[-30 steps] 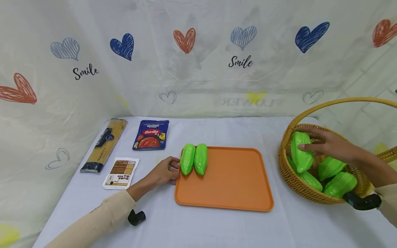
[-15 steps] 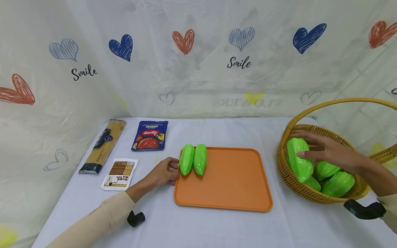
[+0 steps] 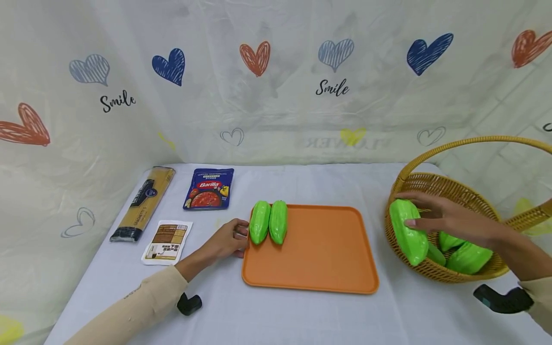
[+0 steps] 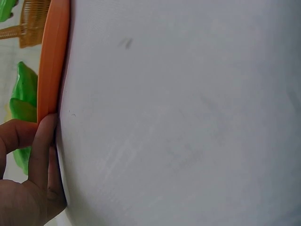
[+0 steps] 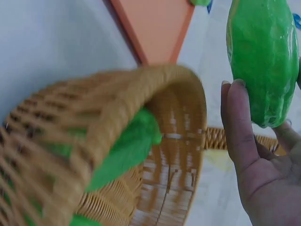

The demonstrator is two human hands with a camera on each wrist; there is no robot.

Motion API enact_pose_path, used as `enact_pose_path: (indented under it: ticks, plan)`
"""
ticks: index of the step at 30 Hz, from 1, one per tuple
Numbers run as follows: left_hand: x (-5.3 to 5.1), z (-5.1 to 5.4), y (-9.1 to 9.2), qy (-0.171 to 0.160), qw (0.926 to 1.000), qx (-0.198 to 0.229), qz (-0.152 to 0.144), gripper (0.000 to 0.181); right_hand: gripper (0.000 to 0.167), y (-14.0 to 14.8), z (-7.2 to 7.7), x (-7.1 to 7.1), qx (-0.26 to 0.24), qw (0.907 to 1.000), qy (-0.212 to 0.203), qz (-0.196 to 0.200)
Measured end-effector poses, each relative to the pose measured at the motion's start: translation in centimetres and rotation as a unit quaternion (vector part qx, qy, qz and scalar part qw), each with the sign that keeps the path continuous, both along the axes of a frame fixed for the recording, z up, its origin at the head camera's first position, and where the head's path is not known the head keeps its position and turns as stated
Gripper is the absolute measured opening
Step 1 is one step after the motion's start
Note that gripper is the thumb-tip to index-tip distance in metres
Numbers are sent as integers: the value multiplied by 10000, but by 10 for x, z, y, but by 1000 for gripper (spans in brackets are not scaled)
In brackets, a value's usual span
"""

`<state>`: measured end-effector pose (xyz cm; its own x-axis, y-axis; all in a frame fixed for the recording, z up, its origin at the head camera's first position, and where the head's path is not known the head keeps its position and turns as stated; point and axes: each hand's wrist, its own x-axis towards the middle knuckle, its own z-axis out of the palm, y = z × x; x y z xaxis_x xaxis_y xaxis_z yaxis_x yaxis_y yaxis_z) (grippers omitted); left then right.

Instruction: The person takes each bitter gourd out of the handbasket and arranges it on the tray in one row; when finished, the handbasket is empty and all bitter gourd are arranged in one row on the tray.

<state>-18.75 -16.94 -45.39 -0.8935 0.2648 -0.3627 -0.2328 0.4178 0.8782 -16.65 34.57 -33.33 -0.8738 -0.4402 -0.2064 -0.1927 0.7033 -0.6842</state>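
My right hand (image 3: 448, 219) pinches a bright green ridged vegetable (image 3: 408, 233) over the left rim of the wicker basket (image 3: 435, 275). In the right wrist view, that vegetable (image 5: 264, 56) is between thumb and fingers, clear of the basket's rim (image 5: 186, 75). Several similar green ones (image 3: 469, 257) lie inside the basket. My left hand (image 3: 226, 238) holds the left edge of the orange tray (image 3: 319, 258); the left wrist view has its fingers (image 4: 43, 150) pinching the tray's rim (image 4: 51, 61). Two green vegetables (image 3: 260, 223) lie side by side at the tray's upper left.
Left of the tray are a spaghetti pack (image 3: 144, 203), a blue Barilla pouch (image 3: 209, 189) and a white-and-brown packet (image 3: 166, 242). The basket's tall handle (image 3: 478, 139) arches over its opening. A patterned curtain (image 3: 284, 105) hangs behind the white-covered table (image 3: 293, 321).
My right hand has carried the green vegetable leftward and toward the near side, from inside the basket to over its left rim. The left hand stays at the tray's edge.
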Motion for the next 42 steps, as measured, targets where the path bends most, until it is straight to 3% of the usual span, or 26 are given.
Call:
enact_pose_path:
  ticks: [5, 10, 15, 22, 28, 42]
  plan:
    - [0, 1, 1, -6, 10000, 44, 48, 60, 59, -16, -1, 2, 32, 10000, -72, -49]
    - [-1, 1, 2, 8, 9999, 60, 101, 59, 59, -34, -3, 2, -318, 9994, -120, 5]
    - [-1, 0, 1, -18, 9999, 51, 95, 60, 61, -50, -8, -1, -624, 9969, -477, -76]
    - [1, -1, -1, -44, 9999, 53, 82, 60, 70, -71, -25, -6, -1132, 9855, -1245, -236]
    - [-1, -1, 1, -15, 9999, 25, 105, 58, 72, -89, -38, -9, -1186, 9837, -1313, -325]
    - [0, 1, 3, -37, 9999, 0, 114, 59, 73, -118, -46, -17, -1390, 9817, -1264, -310]
